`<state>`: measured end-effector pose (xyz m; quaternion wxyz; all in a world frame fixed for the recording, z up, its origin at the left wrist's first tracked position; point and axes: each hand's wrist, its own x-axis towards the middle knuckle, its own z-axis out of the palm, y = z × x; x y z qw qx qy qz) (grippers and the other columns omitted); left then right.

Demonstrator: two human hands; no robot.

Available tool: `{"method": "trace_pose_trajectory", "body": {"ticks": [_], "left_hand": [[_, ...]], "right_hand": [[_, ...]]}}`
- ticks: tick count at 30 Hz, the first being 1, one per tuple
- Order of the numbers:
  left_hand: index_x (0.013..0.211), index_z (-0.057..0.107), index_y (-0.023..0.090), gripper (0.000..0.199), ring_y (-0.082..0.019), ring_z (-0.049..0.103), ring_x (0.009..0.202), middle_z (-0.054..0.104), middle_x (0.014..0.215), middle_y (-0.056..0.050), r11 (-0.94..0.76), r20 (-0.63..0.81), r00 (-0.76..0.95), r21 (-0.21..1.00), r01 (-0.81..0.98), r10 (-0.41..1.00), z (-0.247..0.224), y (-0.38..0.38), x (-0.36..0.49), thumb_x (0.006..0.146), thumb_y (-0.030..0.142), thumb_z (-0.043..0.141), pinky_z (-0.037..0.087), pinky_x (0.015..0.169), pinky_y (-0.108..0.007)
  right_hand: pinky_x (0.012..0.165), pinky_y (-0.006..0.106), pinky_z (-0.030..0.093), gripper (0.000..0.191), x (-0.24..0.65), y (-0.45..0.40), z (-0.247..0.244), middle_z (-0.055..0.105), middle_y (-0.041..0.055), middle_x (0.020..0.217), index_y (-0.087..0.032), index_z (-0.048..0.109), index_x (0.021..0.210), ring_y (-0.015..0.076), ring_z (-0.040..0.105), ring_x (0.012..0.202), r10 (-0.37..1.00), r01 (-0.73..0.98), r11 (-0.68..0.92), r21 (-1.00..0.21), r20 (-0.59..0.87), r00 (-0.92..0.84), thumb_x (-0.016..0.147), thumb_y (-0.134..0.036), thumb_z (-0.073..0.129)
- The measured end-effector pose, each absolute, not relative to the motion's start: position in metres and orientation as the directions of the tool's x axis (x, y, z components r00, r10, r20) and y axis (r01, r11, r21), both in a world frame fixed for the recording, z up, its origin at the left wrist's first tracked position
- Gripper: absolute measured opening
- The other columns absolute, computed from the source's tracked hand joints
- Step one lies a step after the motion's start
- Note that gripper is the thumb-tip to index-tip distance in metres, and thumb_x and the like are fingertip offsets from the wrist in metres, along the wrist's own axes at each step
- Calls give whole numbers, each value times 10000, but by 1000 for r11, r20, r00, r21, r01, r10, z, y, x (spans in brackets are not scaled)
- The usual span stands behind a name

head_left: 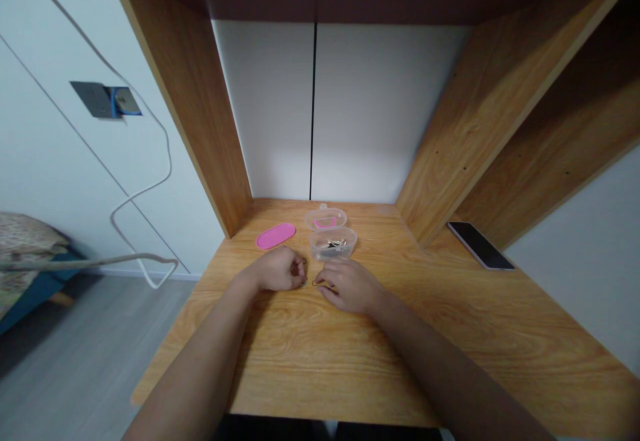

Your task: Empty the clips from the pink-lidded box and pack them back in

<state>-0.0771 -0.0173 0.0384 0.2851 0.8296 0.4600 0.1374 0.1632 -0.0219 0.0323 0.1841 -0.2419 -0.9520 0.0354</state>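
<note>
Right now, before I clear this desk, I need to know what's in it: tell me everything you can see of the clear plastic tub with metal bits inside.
The clear plastic tub is a small, rounded, see-through container, standing upright and open, with no lid on it. A small heap of metal bits lies inside, too small to identify. It sits on the wooden desktop, directly in front of a second clear container. The right hand is just in front of it; contact cannot be told.

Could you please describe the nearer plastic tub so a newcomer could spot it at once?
On the wooden desk, look toward the back panel. Two clear tubs stand there in line; the nearer tub holds small metal bits, while the farther tub shows pink inside.
</note>
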Motion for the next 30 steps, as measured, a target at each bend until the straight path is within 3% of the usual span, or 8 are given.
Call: {"method": "trace_pose_trajectory", "body": {"ticks": [8, 18, 24, 30], "left_hand": [[839, 700, 147, 148, -143, 640, 651, 738, 767, -44, -324, -48, 530, 744, 584, 847, 40, -20, -66, 786, 225, 587, 452, 595, -220], [888, 710, 189, 225, -148, 643, 684, 746, 813, -28, -465, 27, 546, 560, 685, 837, 48, -20, -63, 914, 277, 505, 420, 624, -233], [1031, 688, 225, 235, -233, 701, 884, 763, 978, -81, -360, 93, 350, 356, 863, 932, 40, -13, -74, 910, 362, 540, 464, 729, -290], [1034, 693, 217, 261, -248, 706, 875, 762, 966, -107, -320, 77, 312, 341, 884, 947, 37, -11, -75, 898, 397, 562, 453, 708, -294]], "right_hand": [[752, 304, 471, 58, 165, -21, 33, 688, 34, 781, -194, 684, 811, 183, 630, 766, 455, 412, 890, -194, 341, -823, 803, -159, 639], [827, 332, 476, 123, 166, -20, 32, 722, 64, 910, -191, 711, 945, 208, 651, 876, 484, 442, 875, -198, 328, -811, 867, -226, 623], [794, 310, 466, 69, 167, -21, 35, 714, 36, 851, -201, 690, 864, 185, 644, 820, 489, 429, 869, -244, 304, -818, 827, -179, 636], [778, 301, 466, 91, 169, -21, 37, 698, 25, 844, -196, 652, 841, 178, 635, 812, 487, 408, 868, -284, 320, -813, 778, -130, 647]]}}
